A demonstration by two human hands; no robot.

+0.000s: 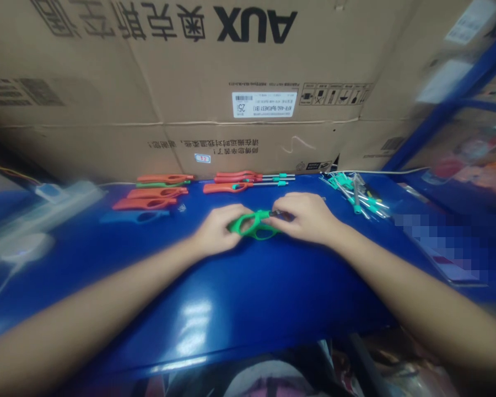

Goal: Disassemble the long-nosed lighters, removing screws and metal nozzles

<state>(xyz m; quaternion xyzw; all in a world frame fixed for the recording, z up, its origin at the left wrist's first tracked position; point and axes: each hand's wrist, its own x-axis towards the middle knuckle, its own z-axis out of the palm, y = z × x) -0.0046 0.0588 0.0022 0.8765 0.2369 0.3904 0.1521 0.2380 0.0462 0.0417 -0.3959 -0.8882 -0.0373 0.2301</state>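
Over the middle of the blue table, my left hand is closed around the rear of a green lighter casing. Two finger-loop shapes show on the casing, one behind the other; whether they are two separate halves I cannot tell. My right hand is closed at the casing's front end, its fingers pinching near a small dark part. What exactly lies in those fingers is mostly hidden. Just behind my hands lie red lighters with metal tubes.
Orange casings, with a green and a blue one among them, lie at the left. At the right is a pile of metal tubes with teal parts. A large cardboard sheet stands along the back. A white power strip is far left.
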